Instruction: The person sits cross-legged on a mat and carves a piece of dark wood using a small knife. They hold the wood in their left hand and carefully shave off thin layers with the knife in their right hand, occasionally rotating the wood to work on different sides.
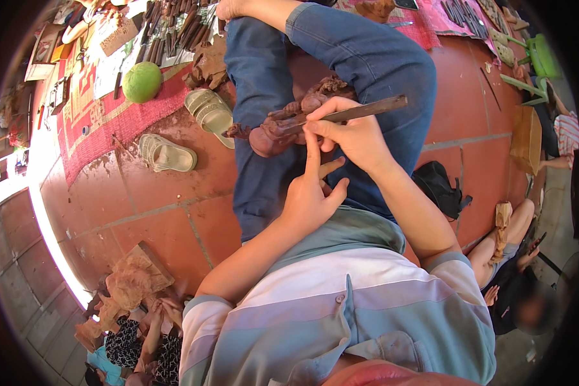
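A reddish-brown wood carving (269, 139) with rounded, figure-like forms lies across my lap between my jeans-clad legs. My right hand (354, 134) pinches a long, flat, dark carving chisel (383, 107). The chisel slants across the carving, and its lower end reaches the wood beside a rounded part. My left hand (312, 199) is below it, index finger stretched up to the chisel near my right thumb. The other left fingers are spread apart, with nothing visible in them. Both hands partly cover the carving, so the exact contact of the blade is hidden.
Olive sandals (168, 154) lie on the red tiled floor (154, 235) to my left. Beyond them are a green ball-shaped object (142, 82), a red mat (100, 128) and many dark tools (180, 29). A black bag (439, 186) sits at my right. Other people work nearby.
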